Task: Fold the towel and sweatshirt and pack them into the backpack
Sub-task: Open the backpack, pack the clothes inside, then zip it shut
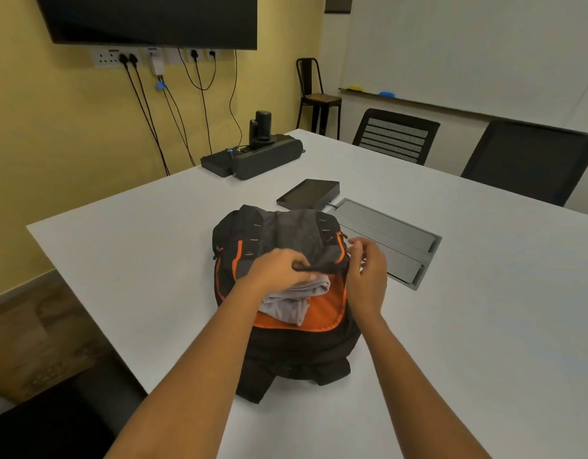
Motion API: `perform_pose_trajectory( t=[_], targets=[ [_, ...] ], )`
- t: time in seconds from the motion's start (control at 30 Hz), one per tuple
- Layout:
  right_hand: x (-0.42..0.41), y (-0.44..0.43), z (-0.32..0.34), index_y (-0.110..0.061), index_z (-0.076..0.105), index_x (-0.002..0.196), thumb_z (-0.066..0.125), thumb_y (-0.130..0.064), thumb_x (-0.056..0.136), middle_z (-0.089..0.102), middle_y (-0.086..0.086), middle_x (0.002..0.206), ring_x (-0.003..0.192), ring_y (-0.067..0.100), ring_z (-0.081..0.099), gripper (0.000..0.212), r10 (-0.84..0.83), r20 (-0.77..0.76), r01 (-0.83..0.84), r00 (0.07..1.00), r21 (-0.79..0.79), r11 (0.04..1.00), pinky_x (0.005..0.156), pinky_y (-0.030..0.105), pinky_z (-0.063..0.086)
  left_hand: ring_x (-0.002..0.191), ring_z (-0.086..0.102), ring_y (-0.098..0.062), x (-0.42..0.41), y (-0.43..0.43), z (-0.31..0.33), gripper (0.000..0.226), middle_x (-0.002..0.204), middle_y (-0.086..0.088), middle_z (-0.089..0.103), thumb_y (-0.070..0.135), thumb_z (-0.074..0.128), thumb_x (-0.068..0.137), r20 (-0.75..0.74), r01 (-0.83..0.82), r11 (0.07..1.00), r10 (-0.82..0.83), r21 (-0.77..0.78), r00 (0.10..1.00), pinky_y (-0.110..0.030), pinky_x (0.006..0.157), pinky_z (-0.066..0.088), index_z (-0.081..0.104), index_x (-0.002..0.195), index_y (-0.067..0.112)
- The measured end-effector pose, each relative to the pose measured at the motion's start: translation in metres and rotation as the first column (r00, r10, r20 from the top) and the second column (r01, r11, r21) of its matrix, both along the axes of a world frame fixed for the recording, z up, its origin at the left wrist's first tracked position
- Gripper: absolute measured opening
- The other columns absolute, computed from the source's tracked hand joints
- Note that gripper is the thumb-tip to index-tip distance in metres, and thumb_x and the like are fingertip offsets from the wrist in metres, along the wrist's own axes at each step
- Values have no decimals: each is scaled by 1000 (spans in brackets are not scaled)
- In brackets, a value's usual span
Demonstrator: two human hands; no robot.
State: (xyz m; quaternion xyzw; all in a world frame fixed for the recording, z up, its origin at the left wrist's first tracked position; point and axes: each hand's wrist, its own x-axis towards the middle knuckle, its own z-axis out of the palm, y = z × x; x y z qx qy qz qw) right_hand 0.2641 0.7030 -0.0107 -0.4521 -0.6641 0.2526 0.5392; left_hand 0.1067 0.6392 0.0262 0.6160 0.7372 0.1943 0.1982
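Note:
A black and grey backpack (279,233) with an orange lining lies flat on the white table (137,253), its main compartment open toward me. Folded light grey cloth (292,301) sits inside the opening, partly sticking out over the orange lining. I cannot tell whether it is the towel, the sweatshirt or both. My left hand (279,271) grips the black edge of the backpack's front flap above the cloth. My right hand (365,273) hovers at the right side of the opening with its fingers loosely curled, blurred, and holding nothing that I can see.
A black flat tablet-like box (307,193) and a grey metal floor-box lid (390,240) lie just beyond and right of the backpack. A black conference device (253,157) with cables stands at the far edge. Office chairs (395,135) line the right side.

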Motion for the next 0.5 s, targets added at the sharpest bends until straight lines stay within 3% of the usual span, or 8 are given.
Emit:
perform_pose_trajectory(
  t=[0.1, 0.27, 0.37, 0.43, 0.5],
  targets=[
    [-9, 9, 9, -24, 58, 102, 39, -32, 99, 57, -10, 96, 93, 9, 52, 21, 42, 58, -43, 997, 1, 999, 74, 21, 43, 98, 59, -16, 11, -12, -35, 32, 105, 6, 61, 47, 63, 81, -48, 17, 996, -22, -88, 999, -31, 79, 47, 65, 106, 29],
    [-31, 20, -7, -21, 60, 106, 38, -34, 98, 59, -6, 101, 95, 10, 52, 26, 142, 308, -150, 941, 1, 989, 79, 27, 48, 122, 39, -20, 29, -29, -109, 45, 127, -1, 43, 38, 55, 90, -203, 13, 990, -41, -137, 978, -37, 96, 42, 48, 133, 26],
    [-41, 27, -26, -21, 57, 114, 40, -34, 97, 58, 0, 115, 107, 15, 52, 27, 172, 451, -175, 876, -37, 984, 88, 34, 48, 128, 32, -22, 32, -38, -142, 48, 140, -2, 34, 37, 46, 95, -235, 22, 989, -57, -145, 970, -34, 104, 37, 40, 141, 25],
    [-44, 32, -38, -19, 52, 124, 42, -33, 97, 53, 3, 127, 118, 19, 47, 32, 195, 564, -167, 802, -102, 981, 97, 38, 43, 124, 39, -22, 27, -35, -145, 45, 136, -2, 41, 43, 40, 97, -182, 30, 989, -57, -148, 982, -34, 99, 39, 49, 134, 21],
    [-46, 36, -46, -19, 46, 131, 42, -34, 97, 48, 3, 135, 125, 21, 43, 37, 216, 637, -152, 740, -155, 976, 101, 37, 37, 108, 54, -22, 16, -24, -135, 42, 115, -3, 58, 43, 36, 98, -133, -32, 998, 24, -55, 991, -32, 84, 40, 64, 110, 14]
  ],
)
